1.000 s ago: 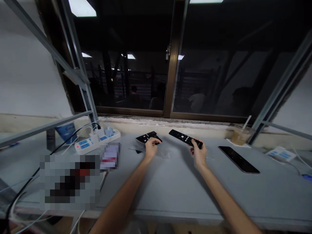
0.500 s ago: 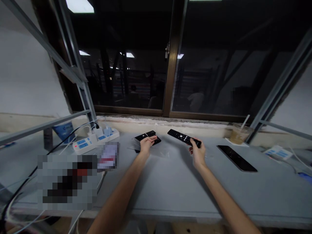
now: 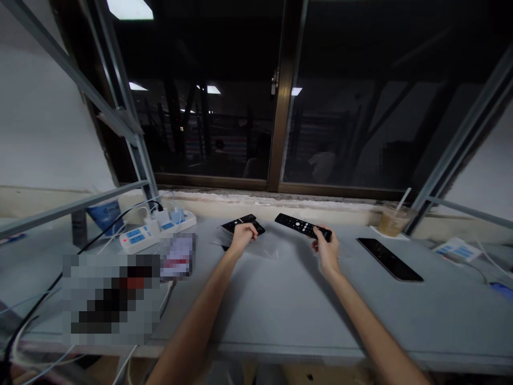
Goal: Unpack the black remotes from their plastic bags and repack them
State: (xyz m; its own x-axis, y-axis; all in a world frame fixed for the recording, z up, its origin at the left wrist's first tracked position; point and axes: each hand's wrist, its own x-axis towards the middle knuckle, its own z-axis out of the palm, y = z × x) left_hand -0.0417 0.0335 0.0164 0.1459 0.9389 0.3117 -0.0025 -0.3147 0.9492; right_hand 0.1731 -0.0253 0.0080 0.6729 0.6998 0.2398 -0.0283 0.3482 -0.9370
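Grey tabletop (image 3: pixel 280 299) stretches from front edge (image 3: pixel 288 351) to hands (image 3: pixel 242 236) (image 3: pixel 328 250): left curled, right gripping remote (image 3: pixel 297 223).

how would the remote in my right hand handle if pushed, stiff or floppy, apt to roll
The remote is probably stiff: gripped at one end by the right hand, it juts out straight. Its long, flat shape suggests sliding rather than rolling.

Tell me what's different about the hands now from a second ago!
The left hand moved slightly left, and its fingers, stretched out half a second ago, are now curled in. I can't see anything picked up or let go. The right hand still holds its remote. The cup and dark flat device stayed put.
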